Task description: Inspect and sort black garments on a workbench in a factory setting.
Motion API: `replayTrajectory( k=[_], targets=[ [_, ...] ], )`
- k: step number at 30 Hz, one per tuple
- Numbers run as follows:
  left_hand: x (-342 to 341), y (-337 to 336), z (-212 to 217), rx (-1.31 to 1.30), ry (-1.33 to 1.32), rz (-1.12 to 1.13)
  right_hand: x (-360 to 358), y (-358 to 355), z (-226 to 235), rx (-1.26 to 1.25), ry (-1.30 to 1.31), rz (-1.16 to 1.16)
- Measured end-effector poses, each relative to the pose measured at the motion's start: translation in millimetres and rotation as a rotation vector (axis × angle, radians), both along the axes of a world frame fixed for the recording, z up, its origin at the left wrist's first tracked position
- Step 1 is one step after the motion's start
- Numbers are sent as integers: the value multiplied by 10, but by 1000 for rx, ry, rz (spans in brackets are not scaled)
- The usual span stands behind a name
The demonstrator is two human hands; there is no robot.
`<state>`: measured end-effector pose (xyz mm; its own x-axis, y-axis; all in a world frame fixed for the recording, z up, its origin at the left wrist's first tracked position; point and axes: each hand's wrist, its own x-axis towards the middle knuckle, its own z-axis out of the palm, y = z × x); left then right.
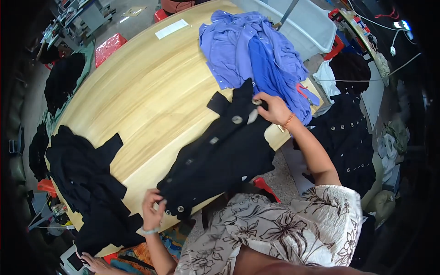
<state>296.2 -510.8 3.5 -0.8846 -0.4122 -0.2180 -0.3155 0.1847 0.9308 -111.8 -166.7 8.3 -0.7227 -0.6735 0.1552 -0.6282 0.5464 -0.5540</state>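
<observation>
Black cloth garment set with round shiny discs point(215, 158) lies slantwise across the near edge of the pale wood-grain counter point(151, 87), its lower side hanging past that edge. At its near left end is the left hand point(152, 208), fingers bent beside the cloth; whether they grip it, I cannot tell. Off to the lower left, another person's hand point(94, 265) rests near a second, crumpled black cloth garment point(87, 169) spread over the left end of the counter. Up at the far end of the first garment, the right hand point(276, 111) has its fingers pinched on the cloth by one disc. Just beyond lies a loose heap of violet-blue cloth point(247, 50); a flat white rectangular strip point(172, 29) sits well apart from it, leftward. Behind the heap stands a large translucent whitish plastic tub point(316, 37); what it holds I cannot make out.
</observation>
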Motion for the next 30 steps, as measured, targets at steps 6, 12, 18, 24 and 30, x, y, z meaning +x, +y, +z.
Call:
replayTrajectory(
  k=[6,12,18,24,30],
  targets=[
    [165,813,-284,-51,-120,-271,271,830,-517,629,-237,-100],
    [485,1077,70,220,-193,-178,231,1293,-455,104,-360,-77],
    [522,1256,-384,284,-197,-35,560,905,-554,276,386,-204],
    [515,1313,-311,261,-167,11,2347,-332,155,-81,-397,343],
    [696,1420,-448,542,9,81,3237,-689,-251,59,-634,540]
  ],
)
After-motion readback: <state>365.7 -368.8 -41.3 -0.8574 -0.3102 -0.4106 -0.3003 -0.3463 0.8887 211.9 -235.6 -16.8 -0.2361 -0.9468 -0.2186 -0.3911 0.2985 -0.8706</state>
